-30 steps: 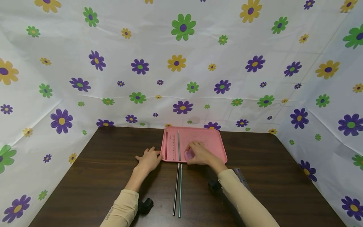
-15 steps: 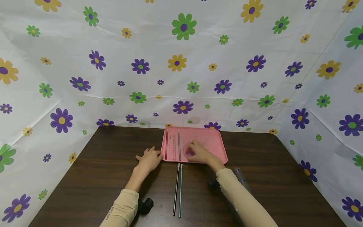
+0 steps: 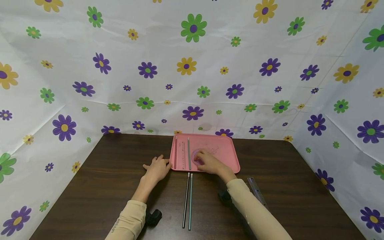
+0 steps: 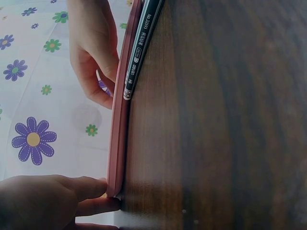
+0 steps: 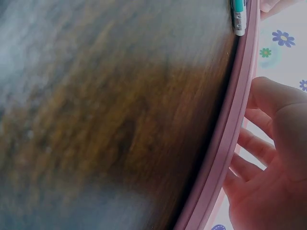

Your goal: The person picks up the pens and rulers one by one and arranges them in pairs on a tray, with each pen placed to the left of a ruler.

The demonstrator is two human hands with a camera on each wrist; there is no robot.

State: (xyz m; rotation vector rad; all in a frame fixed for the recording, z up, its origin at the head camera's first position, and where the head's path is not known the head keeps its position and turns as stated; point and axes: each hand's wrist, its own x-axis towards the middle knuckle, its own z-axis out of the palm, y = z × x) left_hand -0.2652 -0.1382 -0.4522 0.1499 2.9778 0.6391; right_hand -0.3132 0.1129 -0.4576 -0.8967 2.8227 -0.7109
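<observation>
Flowered sheeting (image 3: 144, 43) stands behind a dark brown surface (image 3: 120, 186), and at its far side we see a pink tray (image 3: 226, 155). Our main worry is the round piece (image 3: 194, 161) by the tray's near rim: an uneven release could leave it tipped against that rim, and a nudge left might roll the green pencil (image 3: 189, 155) beside it. Pressing the tray nearer could also shift the two pencils (image 3: 188, 201) lying just beyond its near edge. We see the round piece as purplish and see-through, seemingly flat, partly hidden. Our right hand (image 3: 210, 163) has bent fingers over it; we cannot tell whether they grip. Our left hand (image 3: 158, 169), fingers spread and fairly straight, touches the tray's near left corner, grasping nothing.
</observation>
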